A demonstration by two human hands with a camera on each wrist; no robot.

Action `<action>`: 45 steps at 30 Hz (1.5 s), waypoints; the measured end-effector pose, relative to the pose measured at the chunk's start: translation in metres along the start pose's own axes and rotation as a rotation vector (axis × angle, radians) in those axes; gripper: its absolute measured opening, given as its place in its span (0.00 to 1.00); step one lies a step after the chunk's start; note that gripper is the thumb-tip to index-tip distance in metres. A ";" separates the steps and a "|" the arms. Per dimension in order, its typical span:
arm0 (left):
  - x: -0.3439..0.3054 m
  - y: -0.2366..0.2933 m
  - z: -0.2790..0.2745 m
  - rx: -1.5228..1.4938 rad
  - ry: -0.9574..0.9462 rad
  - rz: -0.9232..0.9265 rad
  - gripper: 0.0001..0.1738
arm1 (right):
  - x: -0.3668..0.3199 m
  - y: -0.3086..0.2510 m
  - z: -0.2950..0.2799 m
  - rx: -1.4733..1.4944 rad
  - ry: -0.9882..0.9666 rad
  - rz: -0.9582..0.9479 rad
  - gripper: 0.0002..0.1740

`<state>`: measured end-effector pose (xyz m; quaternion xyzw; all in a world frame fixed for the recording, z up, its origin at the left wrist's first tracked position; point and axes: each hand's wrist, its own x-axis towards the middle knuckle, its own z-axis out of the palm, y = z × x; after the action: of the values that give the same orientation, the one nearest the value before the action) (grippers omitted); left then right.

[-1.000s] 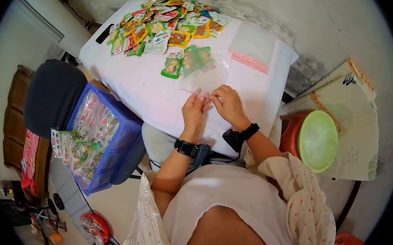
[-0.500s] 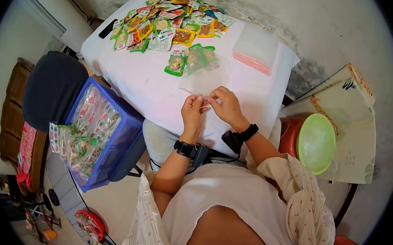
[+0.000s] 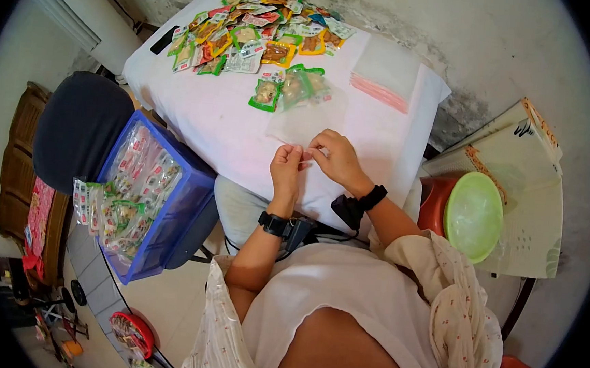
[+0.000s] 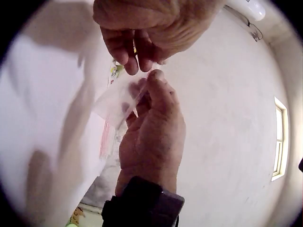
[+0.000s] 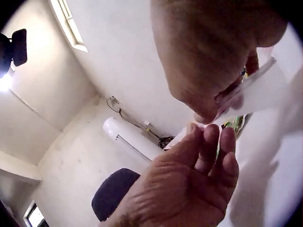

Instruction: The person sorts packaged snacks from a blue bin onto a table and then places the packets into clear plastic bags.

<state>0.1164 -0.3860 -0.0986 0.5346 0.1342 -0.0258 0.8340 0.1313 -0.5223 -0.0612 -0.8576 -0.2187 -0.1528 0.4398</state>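
Observation:
A clear plastic bag [image 3: 296, 124] lies toward the person on the white-covered table, with green-edged food packets [image 3: 305, 87] showing through its far end. My left hand [image 3: 286, 170] pinches the near edge of the bag between thumb and fingertips. Close beside it, my right hand [image 3: 337, 161] pinches the same edge, its fingertips almost meeting the left ones. In the left wrist view the bag's sheet [image 4: 118, 97] hangs from the right hand [image 4: 154, 127]. A single green packet [image 3: 266, 93] lies left of the bag.
A heap of colourful food packets [image 3: 251, 34] covers the table's far left, near a black phone [image 3: 164, 39]. A stack of clear bags with pink edges [image 3: 385, 74] lies at the right. On the left, a blue crate [image 3: 192, 187] holds filled bags; a green basin [image 3: 474, 217] stands right.
Both hands keep hold of the bag's edge, and their fingertips have shifted slightly along it. The head view has tilted a little.

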 end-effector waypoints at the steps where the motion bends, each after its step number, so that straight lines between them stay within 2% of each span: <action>1: 0.000 0.000 -0.001 0.000 0.001 0.001 0.06 | 0.001 -0.004 -0.001 0.050 0.033 0.050 0.06; 2: 0.000 0.000 -0.001 0.007 -0.012 0.015 0.06 | 0.001 -0.006 -0.002 0.099 0.065 0.101 0.06; 9: -0.006 -0.014 -0.017 0.140 -0.028 0.032 0.06 | 0.011 -0.009 -0.011 -0.004 0.242 0.082 0.04; 11: -0.004 -0.026 -0.036 0.208 -0.083 -0.037 0.05 | 0.012 -0.013 -0.017 -0.166 0.239 -0.082 0.04; 12: -0.007 -0.024 -0.039 0.276 -0.136 -0.106 0.07 | 0.011 -0.013 -0.019 -0.164 0.240 -0.082 0.04; 13: -0.011 -0.024 -0.041 0.279 -0.135 -0.105 0.07 | 0.010 -0.013 -0.019 -0.226 0.181 -0.171 0.04; 14: -0.015 -0.023 -0.042 0.468 0.053 0.182 0.11 | 0.009 -0.014 -0.020 -0.288 0.124 -0.261 0.04; 15: -0.019 -0.016 -0.040 0.649 0.244 0.471 0.16 | 0.008 -0.014 -0.019 -0.285 0.126 -0.262 0.04; 16: -0.025 0.002 -0.034 0.651 0.245 0.474 0.16 | 0.006 -0.014 -0.017 -0.303 0.069 -0.333 0.04; 18: -0.034 0.041 -0.026 0.908 0.301 1.011 0.26 | 0.005 -0.018 -0.015 -0.320 0.013 -0.407 0.04; 19: -0.036 0.055 -0.025 0.909 0.302 1.011 0.26 | 0.005 -0.023 -0.015 -0.312 -0.004 -0.450 0.04; 21: -0.035 0.075 -0.028 1.296 0.029 1.027 0.28 | 0.005 -0.028 -0.016 -0.305 -0.018 -0.498 0.04; 22: -0.031 0.076 -0.034 1.331 -0.029 1.085 0.26 | 0.005 -0.030 -0.018 -0.289 -0.010 -0.507 0.06; 25: -0.027 0.074 -0.048 1.363 -0.141 1.152 0.20 | 0.006 -0.031 -0.023 -0.294 -0.017 -0.491 0.09; 27: -0.029 0.073 -0.052 1.342 -0.136 1.174 0.17 | -0.001 -0.027 -0.028 -0.320 -0.038 -0.466 0.11; 29: -0.033 0.071 -0.056 1.284 -0.114 1.096 0.14 | -0.011 -0.016 -0.026 -0.424 -0.102 -0.274 0.14; 30: -0.033 0.069 -0.059 1.284 -0.113 1.101 0.14 | -0.014 -0.011 -0.024 -0.425 -0.100 -0.277 0.14; 32: -0.032 0.065 -0.064 1.283 -0.126 1.070 0.12 | -0.017 -0.004 -0.022 -0.414 -0.107 0.038 0.12; 35: -0.025 0.075 -0.059 1.281 -0.111 1.066 0.11 | 0.009 -0.008 -0.019 -0.360 -0.078 0.056 0.09; 37: -0.007 0.093 -0.055 1.241 -0.038 1.110 0.12 | 0.042 -0.002 -0.011 -0.295 0.082 -0.102 0.06; 40: 0.004 0.137 -0.044 1.137 0.177 1.157 0.15 | 0.091 -0.033 -0.017 -0.205 0.177 -0.198 0.08; 41: 0.001 0.152 -0.038 1.107 0.277 1.313 0.17 | 0.103 -0.049 -0.022 -0.147 0.256 -0.311 0.10; 42: -0.005 0.161 -0.035 1.075 0.311 1.346 0.17 | 0.110 -0.055 -0.025 -0.089 0.334 -0.422 0.12; 43: -0.009 0.165 -0.035 1.043 0.347 1.377 0.17 | 0.110 -0.053 -0.024 -0.090 0.332 -0.422 0.12; 45: -0.004 0.155 -0.042 1.096 0.324 1.348 0.18 | 0.106 -0.048 -0.019 -0.145 0.259 -0.479 0.21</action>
<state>0.1327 -0.2824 0.0227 0.8217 -0.1243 0.4866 0.2692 0.1962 -0.4880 0.0303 -0.7840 -0.3458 -0.3760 0.3528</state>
